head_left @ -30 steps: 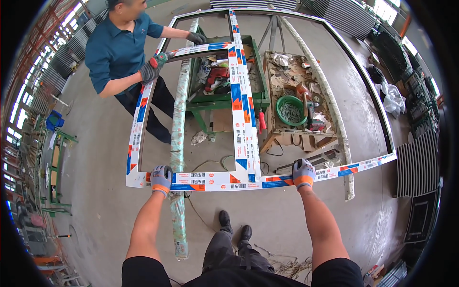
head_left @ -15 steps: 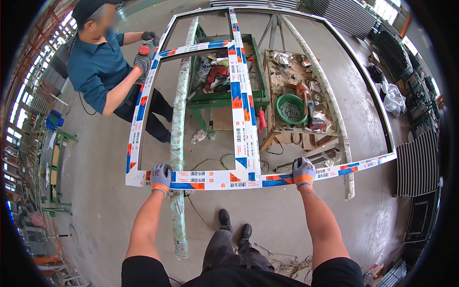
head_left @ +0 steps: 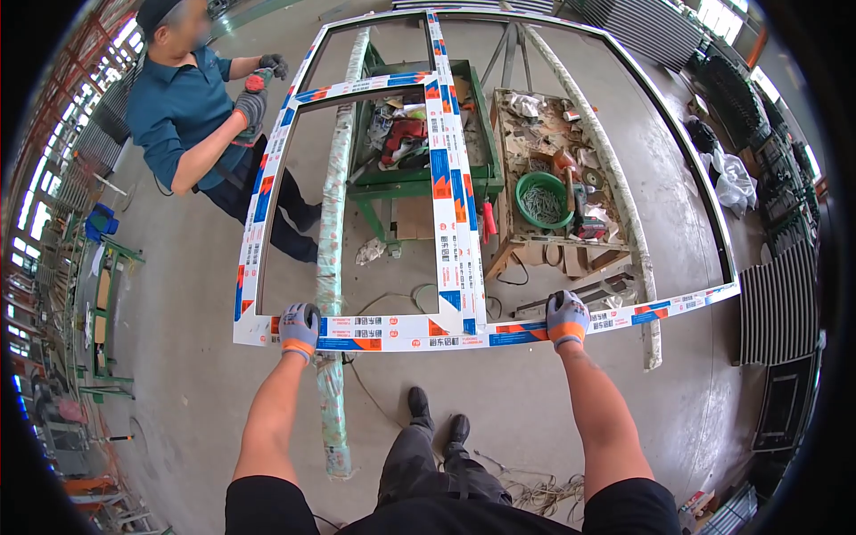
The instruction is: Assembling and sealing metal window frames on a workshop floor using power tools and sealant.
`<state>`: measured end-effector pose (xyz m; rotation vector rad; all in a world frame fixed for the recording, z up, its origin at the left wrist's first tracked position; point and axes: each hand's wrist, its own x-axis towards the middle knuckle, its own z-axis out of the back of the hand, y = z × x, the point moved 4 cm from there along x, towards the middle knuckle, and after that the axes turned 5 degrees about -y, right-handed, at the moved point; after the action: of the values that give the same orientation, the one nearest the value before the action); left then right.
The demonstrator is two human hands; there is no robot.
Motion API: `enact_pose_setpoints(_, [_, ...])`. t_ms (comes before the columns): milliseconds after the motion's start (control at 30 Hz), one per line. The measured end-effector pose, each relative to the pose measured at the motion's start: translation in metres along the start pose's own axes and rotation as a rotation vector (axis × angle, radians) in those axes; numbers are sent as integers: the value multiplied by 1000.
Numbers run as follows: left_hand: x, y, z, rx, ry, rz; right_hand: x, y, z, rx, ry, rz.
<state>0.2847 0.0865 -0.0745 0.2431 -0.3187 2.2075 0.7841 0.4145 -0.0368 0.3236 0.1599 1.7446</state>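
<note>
A large window frame (head_left: 459, 259), wrapped in white, blue and orange film, lies across two long padded support bars. My left hand (head_left: 300, 330), in a grey and orange work glove, is closed over its near edge close to the left corner. Farther right on that same edge, my right hand (head_left: 567, 321) in a matching glove also grips the frame. Beneath the left part runs the greenish wrapped bar (head_left: 331, 259), and the paler bar (head_left: 602, 147) passes under the right part. The undersides of both grips are hidden.
A co-worker (head_left: 183, 116) in a blue shirt holds a red power drill (head_left: 256, 85) beside the frame's left side. Below the frame stand a green tool cart (head_left: 419, 185) and a wooden bench (head_left: 508, 134) bearing a green bowl of screws (head_left: 544, 200). Loose cord (head_left: 544, 495) lies near my feet.
The co-worker has drawn back a little to the left, and the drill has moved away from the frame's side. My hands stay on the near edge with hardly any shift.
</note>
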Motion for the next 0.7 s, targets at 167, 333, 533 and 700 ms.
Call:
enact_pose_setpoints(167, [0, -1, 1, 7, -7, -4, 0, 1, 0, 10, 14, 0])
enact_pose_setpoints(333, [0, -1, 2, 5, -7, -7, 0, 0, 0, 1, 12, -9])
enact_pose_setpoints(533, [0, 0, 2, -3, -16, -8, 0, 2, 0, -3, 11, -20])
enact_pose_setpoints(700, [2, -1, 4, -14, 29, 21, 0, 3, 3, 11, 16, -31])
